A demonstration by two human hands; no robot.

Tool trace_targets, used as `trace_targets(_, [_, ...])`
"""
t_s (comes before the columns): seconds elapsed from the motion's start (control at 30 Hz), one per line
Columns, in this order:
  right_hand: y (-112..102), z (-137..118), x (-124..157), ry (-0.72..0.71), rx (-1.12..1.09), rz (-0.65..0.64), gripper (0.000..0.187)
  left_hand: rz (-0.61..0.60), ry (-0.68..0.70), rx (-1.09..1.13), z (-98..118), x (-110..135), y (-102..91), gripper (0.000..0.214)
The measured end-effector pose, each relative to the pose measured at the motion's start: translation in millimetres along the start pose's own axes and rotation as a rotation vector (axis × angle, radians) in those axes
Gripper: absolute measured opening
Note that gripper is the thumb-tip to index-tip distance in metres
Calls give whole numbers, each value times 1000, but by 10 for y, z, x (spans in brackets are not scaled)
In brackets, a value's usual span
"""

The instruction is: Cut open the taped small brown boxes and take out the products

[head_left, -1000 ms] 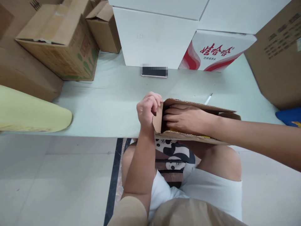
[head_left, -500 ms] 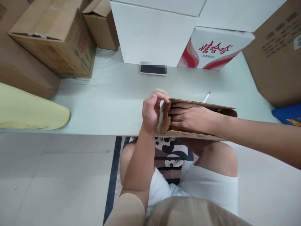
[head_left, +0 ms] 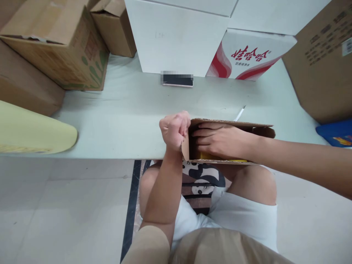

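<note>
A small open cardboard box (head_left: 236, 124) lies at the near edge of the pale green table (head_left: 132, 113). My left hand (head_left: 173, 130) is curled in a fist against the box's left end flap, fingers gripping its edge. My right hand (head_left: 220, 139) reaches inside the box, fingers stretched flat over a yellow item (head_left: 211, 157) on the box's floor. Most of that item is hidden by my hand.
A phone (head_left: 177, 80) lies further back, before a big white box (head_left: 178, 36) and a red-and-white carton (head_left: 247, 55). Brown cartons (head_left: 55, 44) stand at left, another (head_left: 321, 62) at right. A yellow sheet (head_left: 33, 132) sits left, a blue object (head_left: 335, 132) right, a white pen (head_left: 239, 113) behind the box.
My left hand has closed into a tighter fist on the end flap and pushed it more upright. My right hand stays inside the box; the yellow item shows more.
</note>
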State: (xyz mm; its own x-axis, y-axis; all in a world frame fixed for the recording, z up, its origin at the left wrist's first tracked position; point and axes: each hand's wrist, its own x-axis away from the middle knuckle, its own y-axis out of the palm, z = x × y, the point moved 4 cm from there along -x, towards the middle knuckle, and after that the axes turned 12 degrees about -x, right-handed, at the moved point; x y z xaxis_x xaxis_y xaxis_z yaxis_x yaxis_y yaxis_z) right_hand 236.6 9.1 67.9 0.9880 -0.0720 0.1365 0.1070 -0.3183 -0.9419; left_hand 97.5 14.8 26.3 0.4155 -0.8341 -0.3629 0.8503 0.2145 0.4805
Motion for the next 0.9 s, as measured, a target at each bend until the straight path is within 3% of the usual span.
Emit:
trace_targets(0.13, [-45,-22,30,-37,174,-39,36,75,-110,131,14,-19,30,81])
trace_targets(0.3, [-286,-23,154,29,46,-8,39,134,-151,140,78,-27,35,83])
trace_targets(0.5, [-527,67,470,278,-114,88,32,139,-89,182,57,-64,13,76])
trace_targets(0.67, [-543,83,719,417,-41,148,35,202,-93,181,33,-90,2,73])
trace_targets(0.9, [-464,88,1160,298,262,162,28,110,-54,178,35,-105,-59,76])
